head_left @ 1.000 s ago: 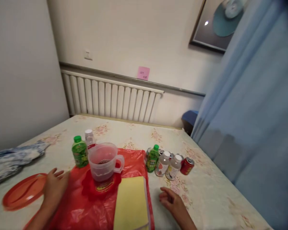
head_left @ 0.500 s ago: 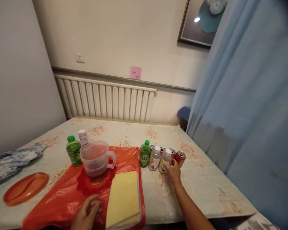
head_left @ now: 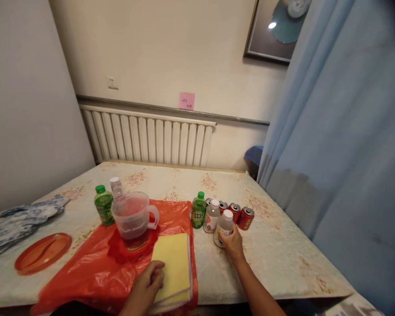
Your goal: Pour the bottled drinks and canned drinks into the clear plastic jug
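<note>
Right hand (head_left: pixel 234 245) grips clear round bottle with white cap (head_left: pixel 225 223), right of middle on counter (head_left: pixel 289 265). Left hand (head_left: pixel 147 281) half-curled over yellow paper stack (head_left: pixel 177 256), near front edge; contact unclear. Translucent plastic jug (head_left: pixel 130 219) farther back.

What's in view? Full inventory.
Panel: 1, grey, left
Radiator: 1, white, on wall
Outlet: 1, white, wall
Note: 1, pink, wall
Picture: 1, dark, wall
Curtain: 1, blue, right
Tablecloth: 1, pale, centre
Cloth: 1, blue-white, left
Lid: 1, orange, left
Sheet: 1, red, on tablecloth
Dish: 1, red, on sheet
Jug: 1, translucent, on dish
Pad: 1, yellow, on sheet
Cans: 4+, red, right of sheet
Green bottles: 2, green, left and right of jug
Clear bottles: 3, clear, one behind jug, two by cans
Left hand: 1, over pad
Right hand: 1, on clear bottle
</note>
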Action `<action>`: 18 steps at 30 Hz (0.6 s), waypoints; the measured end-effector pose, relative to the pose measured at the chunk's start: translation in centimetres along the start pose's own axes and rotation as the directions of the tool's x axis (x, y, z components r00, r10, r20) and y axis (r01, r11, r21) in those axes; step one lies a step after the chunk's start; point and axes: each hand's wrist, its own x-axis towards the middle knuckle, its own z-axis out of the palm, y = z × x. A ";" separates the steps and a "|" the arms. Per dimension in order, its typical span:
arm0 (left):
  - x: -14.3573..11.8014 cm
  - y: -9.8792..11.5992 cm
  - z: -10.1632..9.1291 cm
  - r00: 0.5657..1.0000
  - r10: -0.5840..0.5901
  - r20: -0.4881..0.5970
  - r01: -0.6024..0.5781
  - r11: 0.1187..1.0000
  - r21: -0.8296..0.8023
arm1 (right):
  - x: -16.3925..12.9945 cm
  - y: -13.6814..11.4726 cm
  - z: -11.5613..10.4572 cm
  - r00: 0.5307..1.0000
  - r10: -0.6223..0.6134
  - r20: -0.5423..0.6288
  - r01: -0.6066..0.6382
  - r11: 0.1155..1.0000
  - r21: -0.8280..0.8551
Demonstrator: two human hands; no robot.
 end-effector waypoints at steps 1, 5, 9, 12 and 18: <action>0.1 0.7 0.5 0.999 0.043 0.026 -0.044 0.999 0.031 | -0.9 -0.3 -0.2 0.999 -0.031 0.041 0.030 0.999 0.019; 0.3 4.6 2.4 0.969 0.236 0.079 -0.247 0.951 0.187 | -4.7 -2.8 -1.1 0.961 -0.178 0.209 0.154 0.980 0.127; 0.4 8.5 2.7 0.893 0.417 0.171 -0.450 0.852 0.267 | -7.4 -6.6 -2.2 0.842 -0.354 0.407 0.263 0.928 0.264; 0.1 10.8 1.7 0.796 0.533 0.287 -0.605 0.713 0.354 | -8.4 -9.3 -2.8 0.745 -0.426 0.513 0.282 0.899 0.336; -1.2 12.7 -1.3 0.772 0.518 0.369 -0.632 0.557 0.539 | -9.0 -12.0 -2.5 0.645 -0.460 0.610 0.293 0.886 0.359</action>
